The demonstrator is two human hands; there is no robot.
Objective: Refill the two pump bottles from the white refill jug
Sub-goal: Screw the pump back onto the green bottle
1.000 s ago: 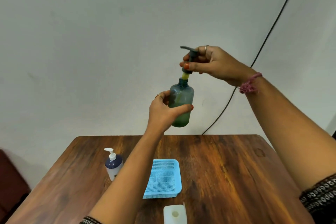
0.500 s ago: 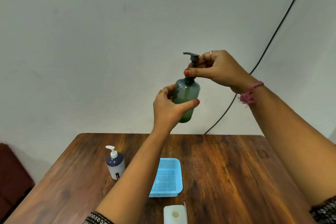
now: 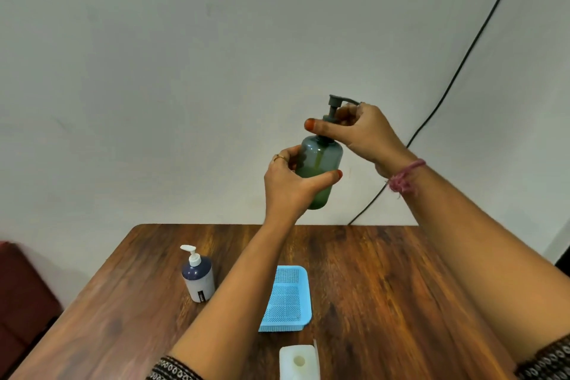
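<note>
Green pump bottle (image 3: 320, 173) held in the air by left hand (image 3: 293, 185) wrapped around its body, pump head (image 3: 334, 109) above this grip pinched by right hand (image 3: 361, 133), white refill jug (image 3: 298, 362) and second pump bottle (image 3: 198, 276) far below on table (image 3: 385, 287)

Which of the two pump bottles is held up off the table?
The translucent green bottle with the dark grey pump, gripped by both hands. The left hand wraps its body; the right hand holds its pump. The dark-blue-and-white bottle stands on the wooden table.

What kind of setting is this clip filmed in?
Probably a plain room at home or in a small office: a bare wooden table against an unadorned pale wall, with a black cable running loose down it.
</note>
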